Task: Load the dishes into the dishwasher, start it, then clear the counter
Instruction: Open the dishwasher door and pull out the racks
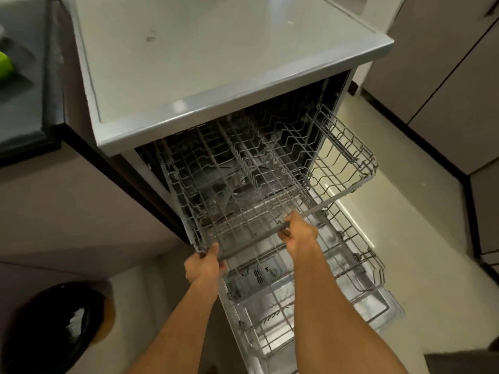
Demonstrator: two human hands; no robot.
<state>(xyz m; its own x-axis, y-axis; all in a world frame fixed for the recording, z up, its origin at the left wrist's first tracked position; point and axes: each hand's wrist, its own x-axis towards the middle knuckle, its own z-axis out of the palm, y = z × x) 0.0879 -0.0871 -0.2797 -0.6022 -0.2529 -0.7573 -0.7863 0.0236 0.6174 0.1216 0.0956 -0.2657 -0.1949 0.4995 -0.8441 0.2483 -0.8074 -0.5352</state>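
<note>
The dishwasher [237,85] stands open under a grey top, its door [378,314] folded down to the floor. The upper wire rack [348,160] is drawn partly out and holds no dishes. My left hand [205,265] grips the rack's front bar near its left corner. My right hand [299,233] grips the same bar nearer the middle. Beneath, the lower wire rack [359,268] is pulled out over the door and also holds no dishes. No dishes show in this view.
A dark counter [24,109] with a green object [5,67] on it lies at the far left. A bin with a black liner [54,325] stands on the floor at lower left. Brown cabinet fronts [442,76] line the right side.
</note>
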